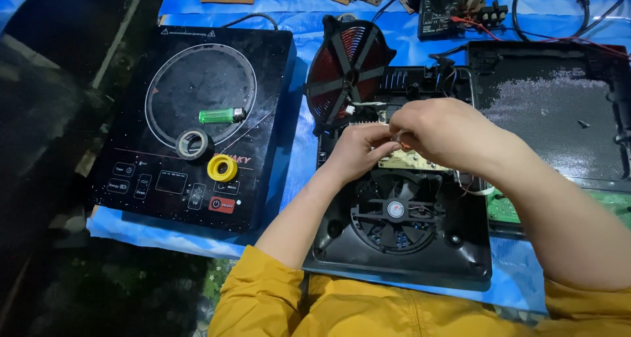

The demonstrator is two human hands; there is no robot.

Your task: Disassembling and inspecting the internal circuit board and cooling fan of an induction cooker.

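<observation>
Black opened cooker base (401,245): left hand (358,152) and right hand (437,130) are pinching something small, unidentifiable, over its circuit board (411,159), above the fan (394,212); a slip could strain thin wires.

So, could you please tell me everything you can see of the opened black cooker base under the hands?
The opened black plastic cooker base lies flat on the blue sheet. A round black fan with a red-and-white hub sits in its near half; a pale circuit board lies behind. The red coil disc leans tilted at its far-left edge. The left hand and right hand meet over the board.
</observation>
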